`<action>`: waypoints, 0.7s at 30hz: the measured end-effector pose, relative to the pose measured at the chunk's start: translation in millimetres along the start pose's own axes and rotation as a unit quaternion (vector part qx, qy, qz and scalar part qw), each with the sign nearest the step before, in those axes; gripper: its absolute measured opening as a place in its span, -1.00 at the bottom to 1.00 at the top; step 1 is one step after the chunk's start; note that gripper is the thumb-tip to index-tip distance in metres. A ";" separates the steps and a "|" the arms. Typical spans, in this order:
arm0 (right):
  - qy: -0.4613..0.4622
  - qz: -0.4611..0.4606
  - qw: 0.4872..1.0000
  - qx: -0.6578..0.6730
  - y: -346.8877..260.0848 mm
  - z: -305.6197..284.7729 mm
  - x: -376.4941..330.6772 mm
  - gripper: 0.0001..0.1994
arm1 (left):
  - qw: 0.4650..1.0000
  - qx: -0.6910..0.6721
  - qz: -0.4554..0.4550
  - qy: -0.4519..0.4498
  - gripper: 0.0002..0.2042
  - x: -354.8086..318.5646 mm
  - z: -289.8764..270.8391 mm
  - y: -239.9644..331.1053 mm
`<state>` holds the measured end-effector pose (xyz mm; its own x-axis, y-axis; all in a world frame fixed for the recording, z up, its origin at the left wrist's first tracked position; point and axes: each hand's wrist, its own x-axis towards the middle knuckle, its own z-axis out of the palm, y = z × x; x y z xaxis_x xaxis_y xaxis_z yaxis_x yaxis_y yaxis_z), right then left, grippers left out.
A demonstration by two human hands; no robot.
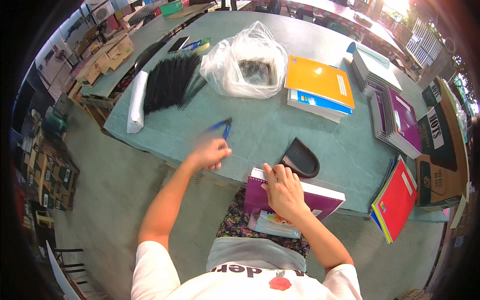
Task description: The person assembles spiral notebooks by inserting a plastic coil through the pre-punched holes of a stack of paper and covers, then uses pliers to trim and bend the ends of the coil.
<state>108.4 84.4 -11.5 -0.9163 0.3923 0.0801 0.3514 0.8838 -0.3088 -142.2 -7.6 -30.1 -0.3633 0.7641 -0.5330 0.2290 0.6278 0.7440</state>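
Note:
My right hand (286, 192) grips a purple spiral notebook (322, 202), seemingly a stack, standing on edge between my lap and the table edge. Its fingers curl over the white page edges. Fingers curled and partly blurred, my left hand (210, 152) is around the spread handles of blue-handled pliers (226, 130), whose dark jaws point away from me. Just beyond the notebook lies a black scoop-shaped tray (301, 159). A clear plastic packet (275, 225) rests on my lap against the notebook's cover.
Black spiral binding coils (172, 82) lie beside a white roll (137, 102) at left. A plastic bag (245, 60) holds more coils. Orange notebooks (320, 80), purple notebooks (404, 120) and red notebooks (400, 195) sit toward the right, near a cardboard box (440, 175).

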 end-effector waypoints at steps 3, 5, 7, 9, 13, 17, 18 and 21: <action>0.101 -0.063 0.987 0.104 9.2 4.3 -9.1 -0.68 | 0.992 0.064 0.031 0.104 -0.68 17.0 1.0 5.3; 0.144 -0.093 0.975 0.138 8.1 6.1 -17.6 -0.76 | 0.966 0.160 0.118 0.165 -0.65 15.5 3.2 -0.3; 0.199 -0.140 0.968 0.062 12.5 12.5 -25.9 -0.69 | 0.972 0.148 0.130 0.126 -0.65 -2.4 9.9 7.6; 0.214 -0.159 0.964 0.011 12.6 17.8 -35.4 -0.63 | 0.969 0.133 0.180 0.105 -0.67 -24.1 14.7 4.6; 0.279 -0.188 0.942 -0.021 4.9 23.2 -49.8 -0.65 | 0.969 0.078 0.213 0.101 -0.77 -66.4 22.8 -9.7; 0.313 -0.216 0.924 -0.041 7.7 26.4 -47.4 -0.66 | 0.971 0.051 0.178 0.150 -0.82 -85.9 47.9 -28.1; 0.298 -0.216 0.929 -0.021 6.7 24.7 -45.9 -0.67 | 0.961 0.091 0.202 0.164 -0.80 -89.3 55.5 -34.1; 0.263 -0.216 0.940 0.024 5.3 22.4 -42.4 -0.68 | 0.954 0.195 0.174 0.145 -0.64 -100.8 79.3 -31.4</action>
<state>144.8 66.7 -37.7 -0.7448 0.0822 0.6622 -0.0527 0.9820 -0.1812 -41.2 -92.5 -31.7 -0.4255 0.8988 -0.1058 0.6789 0.3943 0.6194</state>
